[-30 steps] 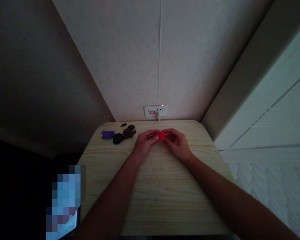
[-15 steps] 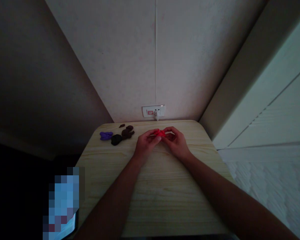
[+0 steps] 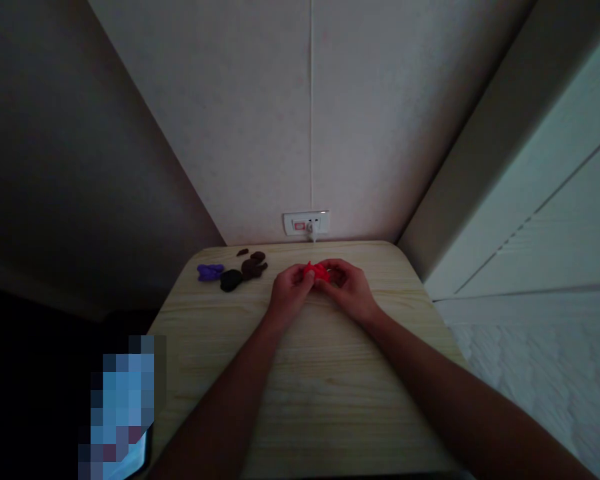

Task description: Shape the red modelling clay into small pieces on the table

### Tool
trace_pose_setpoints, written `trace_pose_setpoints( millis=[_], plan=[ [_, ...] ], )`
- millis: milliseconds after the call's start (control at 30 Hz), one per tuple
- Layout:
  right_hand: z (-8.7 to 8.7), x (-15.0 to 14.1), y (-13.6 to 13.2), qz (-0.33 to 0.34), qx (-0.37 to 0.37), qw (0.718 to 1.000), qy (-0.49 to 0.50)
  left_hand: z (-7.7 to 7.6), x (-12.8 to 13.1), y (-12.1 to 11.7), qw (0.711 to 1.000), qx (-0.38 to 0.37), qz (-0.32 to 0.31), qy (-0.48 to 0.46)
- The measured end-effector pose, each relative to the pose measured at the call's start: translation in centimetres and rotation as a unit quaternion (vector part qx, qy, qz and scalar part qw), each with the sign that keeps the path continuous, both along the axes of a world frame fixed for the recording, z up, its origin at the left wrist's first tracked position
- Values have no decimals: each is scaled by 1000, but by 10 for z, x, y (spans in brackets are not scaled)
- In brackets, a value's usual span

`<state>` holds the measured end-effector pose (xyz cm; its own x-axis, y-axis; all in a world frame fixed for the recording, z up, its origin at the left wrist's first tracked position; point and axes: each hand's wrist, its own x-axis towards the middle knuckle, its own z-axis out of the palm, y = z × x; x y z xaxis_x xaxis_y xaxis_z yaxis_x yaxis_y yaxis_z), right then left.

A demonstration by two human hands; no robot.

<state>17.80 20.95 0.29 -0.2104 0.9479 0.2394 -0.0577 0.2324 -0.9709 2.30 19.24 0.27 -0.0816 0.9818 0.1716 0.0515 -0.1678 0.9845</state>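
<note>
A lump of bright red modelling clay (image 3: 319, 271) is pinched between both hands over the far half of the wooden table (image 3: 330, 413). My left hand (image 3: 290, 291) grips its left side, thumb on the near face. From the right, my right hand (image 3: 349, 285) holds it with thumb and curled fingers. Parts of the red clay are hidden behind the fingers. To the left of my hands lie a purple clay lump (image 3: 210, 272), a black one (image 3: 231, 280) and several brown pieces (image 3: 252, 268).
A white wall socket (image 3: 306, 223) with a plug and a cable running up the wall sits just behind the table. At the lower left is a device with a lit, blurred screen (image 3: 125, 400). A pale cabinet-like panel (image 3: 545, 187) stands on the right.
The red clay has been turned or reshaped between my fingers, and more of it shows now. My left thumb has shifted slightly left. The other clay lumps stay put.
</note>
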Motion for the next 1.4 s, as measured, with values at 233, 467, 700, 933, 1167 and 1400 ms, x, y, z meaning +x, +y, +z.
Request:
trace_pose_setpoints(
  millis=[233, 467, 700, 933, 1167, 1400],
  plan=[
    [-1, 0, 0, -13, 5, 1000, -22, -4, 3, 0, 998, -50, -24, -26],
    [1, 0, -2, -17, -6, 999, -38, -4, 1, -1, 999, -12, -40, 22],
    [1, -3, -1, -3, -26, 999, -18, 0, 4, -5, 996, -13, -71, 43],
    [3, -9, 0, 20, -64, 996, 64, -2, 7, -3, 993, -53, -84, -67],
    [5, -9, 0, 37, -81, 991, 104, -2, 13, -2, 962, -93, -99, -236],
    [4, -1, 0, 37, -15, 999, 16, -8, 12, 0, 987, -28, -35, -157]
  ],
)
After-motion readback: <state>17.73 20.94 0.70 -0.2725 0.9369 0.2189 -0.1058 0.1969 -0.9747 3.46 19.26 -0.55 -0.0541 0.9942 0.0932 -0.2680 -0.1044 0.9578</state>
